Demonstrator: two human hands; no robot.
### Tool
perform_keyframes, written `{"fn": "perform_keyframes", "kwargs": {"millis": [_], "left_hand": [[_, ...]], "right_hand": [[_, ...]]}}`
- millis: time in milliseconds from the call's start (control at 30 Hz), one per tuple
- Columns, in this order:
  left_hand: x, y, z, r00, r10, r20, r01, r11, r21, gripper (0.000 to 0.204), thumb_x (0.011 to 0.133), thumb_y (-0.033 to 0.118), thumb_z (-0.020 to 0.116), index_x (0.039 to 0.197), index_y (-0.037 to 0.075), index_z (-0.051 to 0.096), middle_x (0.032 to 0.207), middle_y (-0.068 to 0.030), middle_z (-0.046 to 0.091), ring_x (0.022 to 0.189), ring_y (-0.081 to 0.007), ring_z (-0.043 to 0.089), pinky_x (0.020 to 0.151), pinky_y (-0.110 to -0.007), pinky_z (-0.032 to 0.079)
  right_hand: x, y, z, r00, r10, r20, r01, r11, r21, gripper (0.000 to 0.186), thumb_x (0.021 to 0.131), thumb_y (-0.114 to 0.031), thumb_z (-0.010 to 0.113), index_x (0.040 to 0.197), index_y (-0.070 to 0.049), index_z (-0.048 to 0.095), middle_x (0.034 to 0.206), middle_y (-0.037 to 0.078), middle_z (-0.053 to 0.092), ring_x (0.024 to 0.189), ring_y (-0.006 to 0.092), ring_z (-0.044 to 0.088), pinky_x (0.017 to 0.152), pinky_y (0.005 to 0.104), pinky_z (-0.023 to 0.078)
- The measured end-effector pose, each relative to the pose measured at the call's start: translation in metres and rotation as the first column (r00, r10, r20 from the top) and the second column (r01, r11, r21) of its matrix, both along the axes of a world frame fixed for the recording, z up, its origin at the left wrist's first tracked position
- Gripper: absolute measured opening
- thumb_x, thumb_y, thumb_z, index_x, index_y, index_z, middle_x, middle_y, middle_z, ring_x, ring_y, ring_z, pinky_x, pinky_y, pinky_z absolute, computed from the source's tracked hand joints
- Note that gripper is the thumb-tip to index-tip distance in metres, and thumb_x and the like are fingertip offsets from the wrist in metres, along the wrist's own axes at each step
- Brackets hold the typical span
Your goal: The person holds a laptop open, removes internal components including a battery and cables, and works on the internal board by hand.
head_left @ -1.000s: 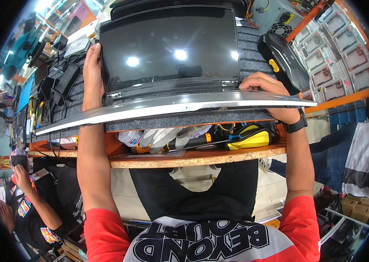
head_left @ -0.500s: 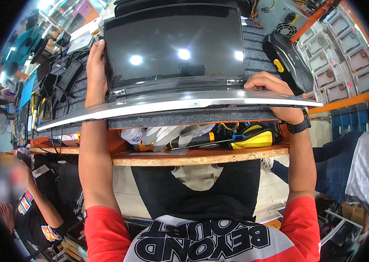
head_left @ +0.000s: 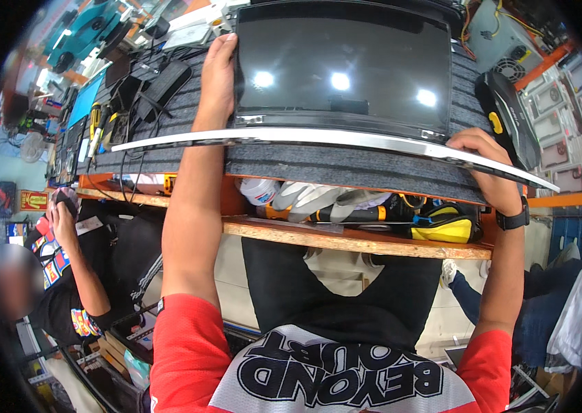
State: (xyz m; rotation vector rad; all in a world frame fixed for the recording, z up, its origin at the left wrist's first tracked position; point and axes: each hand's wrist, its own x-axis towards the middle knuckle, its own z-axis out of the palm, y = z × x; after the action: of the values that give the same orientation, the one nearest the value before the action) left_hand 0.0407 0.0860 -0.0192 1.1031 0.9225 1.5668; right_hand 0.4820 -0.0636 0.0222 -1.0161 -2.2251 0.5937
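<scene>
As far as we can see, two bare metal hinges (head_left: 250, 120) show along the screen's near edge, and the screen (head_left: 342, 65) lies open before us on the ribbed grey surface (head_left: 346, 168), towards 12 o'clock in our view. We cannot tell whether the silver-edged panel (head_left: 332, 139), standing nearer us at the screen's 6 o'clock, is joined to those hinges or separate, nor whether any fastening remains.

The screen's glossy face points up at us, with lamps reflected in it. Its long axis runs from 9 to 3 o'clock, and its hinged side faces 6. The panel shows us its thin edge; its length also runs from 9 to 3, with the right end dipping towards 4.

Our left hand (head_left: 218, 79) rests at the screen's 9 o'clock, fingers along the side; how firmly it grips, we cannot tell. Our right hand (head_left: 487, 158) is at 4 o'clock, fingers bent by the screen's corner behind the panel; we cannot tell what it grasps. Screwdrivers (head_left: 95, 124) lie between 8 and 9 o'clock, and a black case (head_left: 511, 120) between 3 and 4.
</scene>
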Motion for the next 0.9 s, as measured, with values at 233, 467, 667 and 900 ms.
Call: {"fn": "perform_keyframes", "kwargs": {"millis": [233,467,667,900], "left_hand": [[0.0051,-0.0032,0.0017,0.999,-0.020,0.034,0.020,1.000,-0.016,0.020,0.105,0.022,0.054,0.109,0.004,0.062,0.097,-0.0019,0.066,0.089,-0.0089,0.061,0.081,-0.024,0.049],[0.0004,-0.0007,-0.0009,1.000,-0.009,0.000,0.009,1.000,-0.013,0.021,0.104,0.023,0.055,0.111,0.005,0.063,0.100,-0.0014,0.067,0.095,-0.0092,0.060,0.087,-0.026,0.048],[0.0003,0.0009,-0.0008,1.000,0.016,-0.017,-0.016,1.000,-0.003,0.022,0.104,0.024,0.056,0.112,0.005,0.063,0.101,-0.0016,0.068,0.092,-0.0099,0.062,0.085,-0.025,0.049],[0.0029,-0.0009,0.0028,1.000,-0.015,0.025,0.016,1.000,-0.024,0.023,0.105,0.022,0.054,0.114,0.003,0.061,0.102,-0.0049,0.068,0.092,-0.0119,0.063,0.082,-0.026,0.052]], "right_hand": [[0.0034,0.0000,-0.0029,0.999,-0.023,0.022,0.023,1.000,-0.010,0.017,0.087,0.000,0.065,0.103,0.001,0.065,0.102,0.012,0.067,0.096,0.0265,0.066,0.087,0.0339,0.050],[0.0017,0.0012,-0.0011,1.000,0.015,0.007,-0.015,1.000,0.023,0.016,0.089,-0.001,0.067,0.105,0.001,0.066,0.103,0.012,0.068,0.096,0.0259,0.066,0.085,0.0341,0.051],[0.0028,0.0009,-0.0014,1.000,0.017,-0.015,-0.017,1.000,-0.011,0.019,0.088,-0.001,0.066,0.107,0.000,0.067,0.104,0.012,0.068,0.096,0.0252,0.066,0.085,0.0335,0.051],[0.0045,0.0018,-0.0015,1.000,0.022,0.015,-0.022,1.000,0.014,0.022,0.088,-0.002,0.067,0.109,0.001,0.066,0.104,0.012,0.067,0.094,0.0243,0.065,0.084,0.0328,0.051]]}}
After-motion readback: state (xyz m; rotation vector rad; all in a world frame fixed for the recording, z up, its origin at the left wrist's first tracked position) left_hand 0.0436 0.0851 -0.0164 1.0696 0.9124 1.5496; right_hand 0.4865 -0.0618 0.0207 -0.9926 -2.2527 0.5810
